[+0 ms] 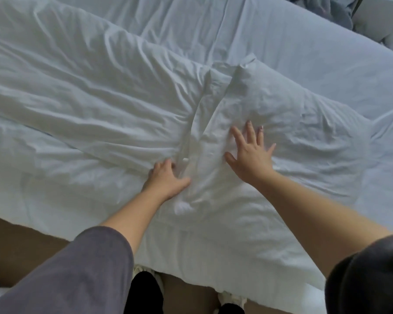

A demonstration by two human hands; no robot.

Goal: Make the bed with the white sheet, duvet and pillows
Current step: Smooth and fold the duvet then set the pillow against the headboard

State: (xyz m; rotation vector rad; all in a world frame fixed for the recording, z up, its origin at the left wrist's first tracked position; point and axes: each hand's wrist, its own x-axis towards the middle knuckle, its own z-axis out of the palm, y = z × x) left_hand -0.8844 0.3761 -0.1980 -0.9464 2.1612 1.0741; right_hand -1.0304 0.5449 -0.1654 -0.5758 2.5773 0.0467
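Observation:
A white pillow [281,114] lies across the bed in front of me, its open case end bunched into folds at the middle. My right hand [250,152] presses flat on it with fingers spread. My left hand [166,177] rests beside the bunched case end, its fingers dug into the folds. A crumpled white duvet [77,87] stretches to the left, touching the pillow's end. The flat white sheet [281,30] covers the mattress behind both.
Brown floor [21,241] shows below the bed's near edge at the left. My feet in light slippers [145,270] stand against the bed. A heap of dark grey cloth [331,10] lies beyond the bed at the top right.

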